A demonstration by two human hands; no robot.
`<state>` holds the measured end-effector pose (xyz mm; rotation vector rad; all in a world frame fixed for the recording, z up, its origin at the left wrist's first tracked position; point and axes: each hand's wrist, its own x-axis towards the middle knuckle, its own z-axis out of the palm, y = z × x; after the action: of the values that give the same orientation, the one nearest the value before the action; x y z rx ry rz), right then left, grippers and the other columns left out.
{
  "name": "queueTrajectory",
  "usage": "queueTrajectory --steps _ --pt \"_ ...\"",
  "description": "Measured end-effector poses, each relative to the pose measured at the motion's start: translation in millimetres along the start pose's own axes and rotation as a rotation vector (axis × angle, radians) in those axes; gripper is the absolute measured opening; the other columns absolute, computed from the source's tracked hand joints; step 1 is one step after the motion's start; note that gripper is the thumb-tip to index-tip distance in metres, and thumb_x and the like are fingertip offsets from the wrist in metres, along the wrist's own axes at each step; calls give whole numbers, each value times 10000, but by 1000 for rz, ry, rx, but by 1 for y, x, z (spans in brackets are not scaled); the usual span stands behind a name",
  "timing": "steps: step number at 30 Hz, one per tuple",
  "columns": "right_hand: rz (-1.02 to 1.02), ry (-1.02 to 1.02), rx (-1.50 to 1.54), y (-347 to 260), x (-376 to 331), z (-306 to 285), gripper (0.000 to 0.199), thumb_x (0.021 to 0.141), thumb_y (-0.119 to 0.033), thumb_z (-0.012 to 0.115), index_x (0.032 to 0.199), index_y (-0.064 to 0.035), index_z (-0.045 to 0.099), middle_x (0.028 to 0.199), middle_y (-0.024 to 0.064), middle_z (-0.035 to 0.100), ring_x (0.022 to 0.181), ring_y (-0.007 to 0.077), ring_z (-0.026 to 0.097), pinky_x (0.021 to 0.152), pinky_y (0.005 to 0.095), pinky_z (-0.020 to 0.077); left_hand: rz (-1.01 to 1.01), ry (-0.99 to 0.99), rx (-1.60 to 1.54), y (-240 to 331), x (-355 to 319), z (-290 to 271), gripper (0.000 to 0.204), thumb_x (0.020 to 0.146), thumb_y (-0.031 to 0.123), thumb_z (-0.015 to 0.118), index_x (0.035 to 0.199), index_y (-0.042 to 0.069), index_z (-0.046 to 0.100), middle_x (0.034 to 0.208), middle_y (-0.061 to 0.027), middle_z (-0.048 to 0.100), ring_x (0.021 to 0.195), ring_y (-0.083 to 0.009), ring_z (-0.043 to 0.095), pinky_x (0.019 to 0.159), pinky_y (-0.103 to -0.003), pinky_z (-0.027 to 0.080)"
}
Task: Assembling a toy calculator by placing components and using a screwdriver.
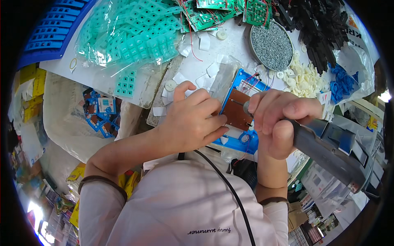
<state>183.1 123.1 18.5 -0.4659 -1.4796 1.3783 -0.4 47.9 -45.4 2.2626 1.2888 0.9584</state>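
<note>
My right hand (273, 115) is wrapped round a dark electric screwdriver (324, 147). Its thin bit points left over a brown circuit board (237, 110); whether the tip touches the board cannot be made out. The board sits inside an open blue plastic casing (230, 144) with red wires and a small round part. At the casing's left edge is my left hand (191, 117), fingers curled and thumb close to the index fingertip. Anything between those fingertips is too small or hidden to see.
A round tray of small screws (271, 47) stands beyond the casing, beside cream plastic parts (303, 76) and black parts (316, 33). Teal keypads (143, 37) and green circuit boards (213, 14) lie farther back. A lined bin (61, 119) with blue assemblies is at left.
</note>
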Motion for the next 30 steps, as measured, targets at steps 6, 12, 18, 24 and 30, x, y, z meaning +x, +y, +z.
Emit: queueTrajectory --steps 6,12,18,24,30 --pt "-17 -95 42 10 3 -1 306 927 40 712 1101 -37 472 786 101 609 680 189 568 723 405 540 -28 14 5 2 -2 4 185 746 263 833 885 172 753 913 33 591 881 -180 554 915 -488 329" --pt "43 -36 -150 11 6 17 287 967 -105 704 980 -88 418 631 44 522 542 159 515 616 379 511 -43 -8 21 1 -6 3 130 818 292 777 885 188 739 921 27 574 906 -183 540 938 -484 350" --pt "-38 -108 -36 17 2 -6 371 900 13 758 1155 -28 491 764 84 621 636 175 602 626 358 531 -28 -36 -2 3 -4 2 180 784 260 798 917 163 723 937 13 586 906 -194 553 943 -489 340" --pt "-179 80 -57 -30 10 -49 495 993 -190 671 1410 -31 456 803 54 574 693 174 574 762 414 531 -39 -221 -138 18 -1 -9 260 736 197 836 937 127 687 983 -18 594 936 -222 571 953 -502 314" --pt "-348 359 -673 -57 -2 -72 493 970 -24 557 1450 -2 448 1150 159 633 1037 311 633 1006 520 493 -54 -271 -149 28 2 -5 188 805 105 783 950 91 663 951 -31 589 923 -239 584 895 -459 384"
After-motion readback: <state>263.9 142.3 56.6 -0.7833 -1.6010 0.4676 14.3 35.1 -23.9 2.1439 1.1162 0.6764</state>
